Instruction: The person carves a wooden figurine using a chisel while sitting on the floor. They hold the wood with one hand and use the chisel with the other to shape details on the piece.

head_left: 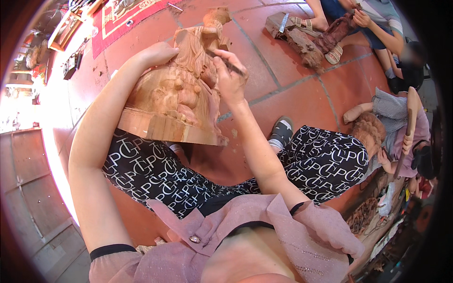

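Observation:
A pale reddish wooden carving (163, 89) lies across my knees, its flat base toward me and its narrower end pointing away. Folds like draped cloth and rounded knobs are cut into its surface. My left hand (162, 53) is closed against its left side, some of its fingers hidden. In a pinch, my right hand (231, 82) holds a slim dark pen-like tool (232, 67). The tool's far end meets the carved folds on the right side; its exact kind cannot be made out.
Red floor tiles (255, 101) surround me. At the upper right, a person's hands (362, 19) hold a dark reddish wood piece, near a rough wood block (302, 47). Another person at the right holds a long-handled tool (409, 118) beside a curly carving (369, 129). A red mat (106, 28) lies far left.

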A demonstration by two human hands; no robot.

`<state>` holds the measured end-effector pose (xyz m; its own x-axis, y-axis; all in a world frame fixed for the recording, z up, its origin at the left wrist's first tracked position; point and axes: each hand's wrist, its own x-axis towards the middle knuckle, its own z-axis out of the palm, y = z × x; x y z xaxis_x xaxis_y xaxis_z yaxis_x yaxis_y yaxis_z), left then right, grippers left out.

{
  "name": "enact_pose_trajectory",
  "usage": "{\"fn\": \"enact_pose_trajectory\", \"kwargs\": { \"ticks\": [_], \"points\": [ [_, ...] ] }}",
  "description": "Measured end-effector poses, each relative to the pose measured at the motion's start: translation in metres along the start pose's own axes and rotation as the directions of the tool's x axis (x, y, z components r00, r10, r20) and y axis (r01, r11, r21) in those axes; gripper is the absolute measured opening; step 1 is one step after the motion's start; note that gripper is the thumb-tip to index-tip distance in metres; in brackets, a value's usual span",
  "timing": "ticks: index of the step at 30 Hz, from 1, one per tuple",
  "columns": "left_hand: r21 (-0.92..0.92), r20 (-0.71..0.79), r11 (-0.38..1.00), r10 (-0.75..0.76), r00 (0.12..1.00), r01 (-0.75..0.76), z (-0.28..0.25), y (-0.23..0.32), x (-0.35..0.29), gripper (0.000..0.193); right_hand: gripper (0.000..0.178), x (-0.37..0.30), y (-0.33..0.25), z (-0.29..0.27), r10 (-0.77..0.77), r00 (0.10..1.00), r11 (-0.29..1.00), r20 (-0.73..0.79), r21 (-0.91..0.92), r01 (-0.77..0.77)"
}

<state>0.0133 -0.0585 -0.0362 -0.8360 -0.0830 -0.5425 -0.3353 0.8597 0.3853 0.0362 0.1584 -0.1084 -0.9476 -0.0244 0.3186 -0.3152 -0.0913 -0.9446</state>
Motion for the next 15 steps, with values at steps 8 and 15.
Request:
{"fn": "enact_pose_trajectory", "kwargs": {
  "ticks": [8,15],
  "points": [
    [0.019,-0.028,0.999,0.037,0.999,-0.036,-0.002,0.008,-0.007,0.044,0.013,0.003,-0.005,0.014,-0.128,0.989,0.992,0.067,0.017,0.128],
    [0.006,-0.02,1.0,0.017,1.0,-0.017,-0.002,0.0,0.001,0.044,0.018,-0.015,0.003,0.021,-0.357,0.915,0.901,0.189,-0.188,0.39]
  ]
}}
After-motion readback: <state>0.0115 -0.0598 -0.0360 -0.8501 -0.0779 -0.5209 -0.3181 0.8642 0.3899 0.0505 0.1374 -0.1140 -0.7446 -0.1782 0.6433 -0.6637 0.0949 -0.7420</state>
